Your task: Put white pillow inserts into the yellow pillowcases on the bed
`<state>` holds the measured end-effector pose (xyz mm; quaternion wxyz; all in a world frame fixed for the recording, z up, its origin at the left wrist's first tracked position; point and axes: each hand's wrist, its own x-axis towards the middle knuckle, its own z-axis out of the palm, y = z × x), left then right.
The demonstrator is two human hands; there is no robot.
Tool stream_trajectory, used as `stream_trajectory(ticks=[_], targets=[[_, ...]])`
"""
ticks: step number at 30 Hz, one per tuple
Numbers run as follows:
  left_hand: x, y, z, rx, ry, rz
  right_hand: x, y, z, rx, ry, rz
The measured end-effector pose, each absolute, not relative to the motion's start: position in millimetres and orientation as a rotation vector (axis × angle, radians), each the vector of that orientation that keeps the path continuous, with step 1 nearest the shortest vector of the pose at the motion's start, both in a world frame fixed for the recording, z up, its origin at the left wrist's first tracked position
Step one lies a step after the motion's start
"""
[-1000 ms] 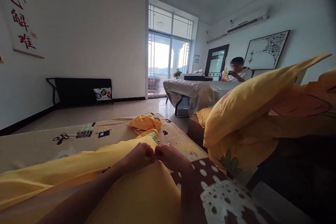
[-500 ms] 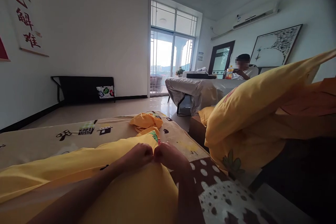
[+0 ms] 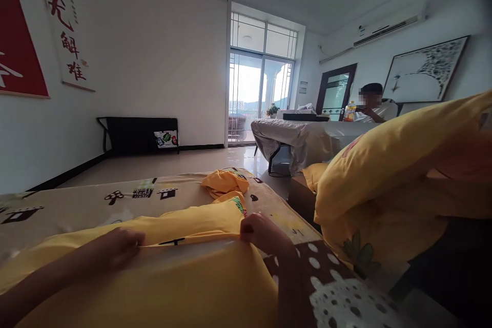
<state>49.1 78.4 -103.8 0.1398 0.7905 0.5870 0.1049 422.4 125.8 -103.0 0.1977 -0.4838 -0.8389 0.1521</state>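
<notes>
A yellow pillowcase (image 3: 169,287) with a green leaf print at its far corner lies over the bed in front of me. My left hand (image 3: 119,248) pinches its edge on the left. Near the printed corner, my right hand (image 3: 263,233) grips the same edge with curled fingers. Between the two hands the edge runs nearly straight, with a dark mark on it and a pale strip beneath. Beyond the corner lies a bunched orange-yellow cloth (image 3: 225,183), on a beige patterned blanket (image 3: 84,205).
A large yellow pillow-like bundle (image 3: 384,159) is heaped at right beside the bed. Farther back stand a plastic-covered table (image 3: 284,133), a person (image 3: 371,105) seated behind it, and a folded black frame (image 3: 134,133) against the wall. Glass doors (image 3: 261,92) are at the back.
My hands were together at the far edge of the pillowcase. Now the left hand has slid left along the edge, drawing it out between them. The view has shifted left.
</notes>
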Motion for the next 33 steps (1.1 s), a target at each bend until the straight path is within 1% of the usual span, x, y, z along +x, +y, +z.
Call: stream_trajectory(ticks=[2, 5, 8, 11, 15, 19, 23, 26, 29, 33], targets=[[15.9, 65.4, -103.3, 2.177, 1.745, 0.251, 422.1, 127.4, -104.9, -1.364, -2.350, 0.437], [-15.8, 48.6, -93.7, 2.067, 1.806, 0.318, 419.7, 130.2, -107.9, -1.412, -2.365, 0.422], [-32.1, 41.6, -79.8, 2.026, 1.807, 0.327, 406.7, 128.9, -108.4, -1.451, -2.339, 0.306], [-47.7, 41.6, -74.9, 1.936, 1.788, 0.313, 377.1, 121.3, -108.1, -1.334, -2.308, 0.214], [-74.1, 41.1, -95.6, 1.753, 1.673, 0.514, 330.9, 110.6, -114.3, -1.053, -2.362, 0.188], [-92.4, 33.2, -122.6, 1.702, 1.543, 0.768, 312.9, 112.3, -125.3, -0.954, -2.362, 0.159], [-99.4, 20.5, -127.1, 1.794, 1.653, 0.795, 316.1, 121.6, -133.5, -0.922, -2.328, 0.219], [-103.2, 12.1, -122.5, 1.819, 1.699, 0.754, 317.0, 125.4, -138.5, -0.937, -2.323, 0.182], [-109.8, 4.7, -120.6, 1.817, 1.708, 0.761, 316.3, 125.8, -145.2, -0.997, -2.318, 0.011], [-120.1, -5.1, -120.8, 1.841, 1.756, 0.806, 312.0, 117.7, -148.6, -1.155, -2.214, -0.414]])
